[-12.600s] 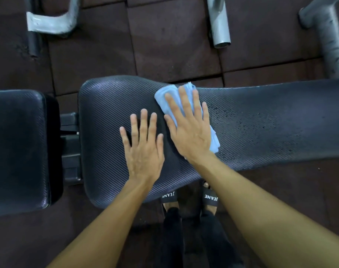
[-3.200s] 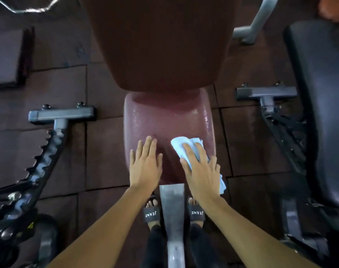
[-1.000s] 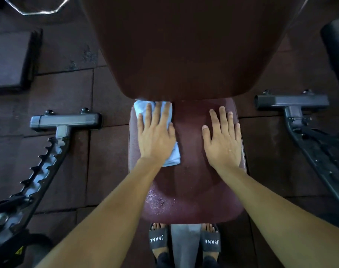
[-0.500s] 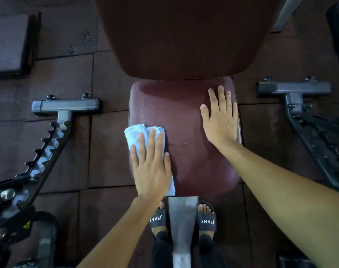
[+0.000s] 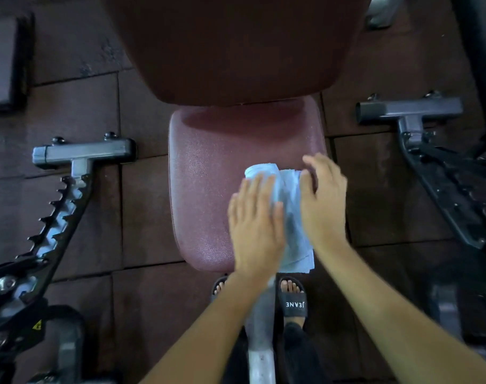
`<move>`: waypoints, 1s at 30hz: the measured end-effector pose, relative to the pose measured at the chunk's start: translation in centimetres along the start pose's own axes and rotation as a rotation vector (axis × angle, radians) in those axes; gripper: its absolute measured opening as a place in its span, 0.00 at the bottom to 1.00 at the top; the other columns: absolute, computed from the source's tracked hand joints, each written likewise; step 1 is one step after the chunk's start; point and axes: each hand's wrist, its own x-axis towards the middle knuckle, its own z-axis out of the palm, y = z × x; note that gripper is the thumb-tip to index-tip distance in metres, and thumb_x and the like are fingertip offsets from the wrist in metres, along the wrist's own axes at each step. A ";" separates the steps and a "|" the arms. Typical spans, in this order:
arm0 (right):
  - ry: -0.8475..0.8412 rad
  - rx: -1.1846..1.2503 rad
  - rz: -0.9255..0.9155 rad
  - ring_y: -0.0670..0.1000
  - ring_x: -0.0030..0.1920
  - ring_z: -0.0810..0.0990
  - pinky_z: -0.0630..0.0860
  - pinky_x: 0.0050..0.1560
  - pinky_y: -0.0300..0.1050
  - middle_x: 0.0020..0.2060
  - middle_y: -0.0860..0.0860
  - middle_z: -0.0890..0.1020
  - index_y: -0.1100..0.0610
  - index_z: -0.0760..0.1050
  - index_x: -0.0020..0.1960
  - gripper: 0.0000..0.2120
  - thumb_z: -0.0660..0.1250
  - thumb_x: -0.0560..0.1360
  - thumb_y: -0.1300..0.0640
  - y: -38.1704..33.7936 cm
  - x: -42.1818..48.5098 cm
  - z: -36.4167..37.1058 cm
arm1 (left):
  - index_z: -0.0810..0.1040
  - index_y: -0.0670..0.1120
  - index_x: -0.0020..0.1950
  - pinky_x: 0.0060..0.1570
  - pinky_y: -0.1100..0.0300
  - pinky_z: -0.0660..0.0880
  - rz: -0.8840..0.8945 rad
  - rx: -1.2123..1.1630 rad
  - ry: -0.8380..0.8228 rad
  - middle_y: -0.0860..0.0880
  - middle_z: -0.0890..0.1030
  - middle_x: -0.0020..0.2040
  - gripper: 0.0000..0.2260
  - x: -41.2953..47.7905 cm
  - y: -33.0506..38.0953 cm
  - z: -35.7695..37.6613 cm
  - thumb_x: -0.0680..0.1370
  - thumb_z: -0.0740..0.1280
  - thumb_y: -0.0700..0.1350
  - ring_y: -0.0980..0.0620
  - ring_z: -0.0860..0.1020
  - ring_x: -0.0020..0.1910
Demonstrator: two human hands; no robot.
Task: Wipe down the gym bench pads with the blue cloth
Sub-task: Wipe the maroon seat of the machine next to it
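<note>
The blue cloth (image 5: 291,214) lies on the near right part of the maroon seat pad (image 5: 208,176), hanging a little over its front edge. My left hand (image 5: 254,225) presses flat on the cloth's left half with straight fingers. My right hand (image 5: 323,200) is beside it at the cloth's right edge, thumb touching the cloth, fingers slightly bent and blurred. The maroon backrest pad (image 5: 236,45) rises behind the seat. Wet speckles show on the seat's left side.
A grey toothed adjuster bar with a foot (image 5: 69,173) stands on the floor to the left. Another bench frame (image 5: 419,126) is at the right. The bench's grey centre beam (image 5: 261,342) runs between my sandalled feet (image 5: 294,300). Dark rubber tiles cover the floor.
My left hand has slid the cloth from the seat's left front over to the right front. My right hand has left the seat's far right corner and come down to the cloth.
</note>
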 end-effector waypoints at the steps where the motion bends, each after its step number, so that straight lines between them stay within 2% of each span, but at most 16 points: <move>1: -0.015 -0.043 -0.025 0.55 0.71 0.70 0.61 0.70 0.43 0.72 0.53 0.73 0.54 0.74 0.69 0.18 0.58 0.81 0.53 0.0 -2.3 0.5 | 0.64 0.48 0.75 0.73 0.44 0.60 -0.066 0.017 0.044 0.49 0.67 0.76 0.21 0.1 -2.0 -0.8 0.83 0.51 0.50 0.48 0.62 0.76; 3: -0.079 -0.237 -0.088 0.59 0.75 0.65 0.62 0.74 0.53 0.77 0.55 0.66 0.51 0.68 0.74 0.22 0.56 0.81 0.48 -0.3 -6.5 2.3 | 0.63 0.48 0.77 0.75 0.43 0.55 -0.148 0.105 0.036 0.49 0.64 0.77 0.22 0.4 -5.9 -1.9 0.83 0.51 0.51 0.48 0.58 0.78; 5: -0.098 -0.478 -0.113 0.63 0.78 0.59 0.59 0.75 0.59 0.81 0.57 0.56 0.48 0.58 0.80 0.28 0.54 0.82 0.41 -0.5 -8.7 4.2 | 0.58 0.49 0.79 0.77 0.43 0.50 -0.115 0.188 -0.051 0.49 0.59 0.79 0.24 0.6 -8.3 -2.0 0.83 0.49 0.53 0.48 0.52 0.79; 7: -0.072 -0.609 -0.086 0.65 0.79 0.57 0.60 0.75 0.62 0.81 0.58 0.53 0.48 0.54 0.82 0.32 0.53 0.82 0.37 -0.4 -8.3 5.2 | 0.56 0.50 0.80 0.77 0.45 0.45 -0.076 0.247 -0.096 0.50 0.55 0.80 0.24 0.5 -8.9 -1.5 0.83 0.47 0.53 0.48 0.49 0.80; 10: -0.057 -0.699 -0.166 0.63 0.78 0.59 0.62 0.74 0.63 0.81 0.57 0.53 0.48 0.55 0.81 0.30 0.54 0.83 0.38 0.4 -6.5 5.5 | 0.54 0.50 0.80 0.77 0.48 0.41 -0.084 0.259 -0.091 0.50 0.54 0.80 0.25 0.4 -8.8 -1.3 0.84 0.46 0.54 0.48 0.48 0.80; 13: -0.050 -0.714 -0.264 0.63 0.78 0.61 0.63 0.73 0.63 0.81 0.56 0.55 0.48 0.56 0.81 0.29 0.55 0.83 0.41 0.8 -3.8 5.3 | 0.55 0.50 0.80 0.77 0.48 0.42 -0.075 0.267 -0.084 0.50 0.54 0.80 0.24 0.4 -8.7 -1.5 0.84 0.46 0.54 0.48 0.48 0.80; 20: -0.088 -0.793 -0.288 0.66 0.76 0.62 0.67 0.68 0.66 0.81 0.53 0.54 0.45 0.54 0.81 0.30 0.56 0.82 0.41 -0.1 -1.6 4.6 | 0.55 0.51 0.80 0.77 0.46 0.45 -0.087 0.284 -0.095 0.51 0.55 0.80 0.24 0.4 -8.7 -1.5 0.84 0.46 0.54 0.48 0.48 0.80; 24: -0.116 -0.801 -0.302 0.65 0.70 0.67 0.71 0.60 0.66 0.81 0.52 0.57 0.45 0.57 0.80 0.27 0.53 0.81 0.43 -0.3 -1.2 4.4 | 0.57 0.51 0.80 0.77 0.46 0.46 -0.091 0.280 -0.090 0.52 0.55 0.80 0.25 0.4 -8.6 -1.5 0.83 0.46 0.54 0.49 0.50 0.80; 27: -0.096 -0.802 -0.327 0.63 0.62 0.72 0.72 0.53 0.61 0.79 0.51 0.61 0.45 0.61 0.78 0.27 0.54 0.81 0.39 -0.2 -1.0 4.5 | 0.57 0.51 0.80 0.77 0.46 0.46 -0.091 0.291 -0.092 0.52 0.55 0.80 0.24 0.4 -8.8 -1.4 0.83 0.47 0.54 0.49 0.50 0.80; 30: -0.058 -0.795 -0.350 0.61 0.55 0.73 0.72 0.49 0.58 0.78 0.50 0.64 0.45 0.63 0.78 0.25 0.55 0.82 0.42 -0.1 -0.8 4.6 | 0.57 0.51 0.80 0.77 0.46 0.47 -0.084 0.299 -0.098 0.52 0.55 0.80 0.24 0.4 -8.9 -1.4 0.83 0.48 0.54 0.48 0.50 0.80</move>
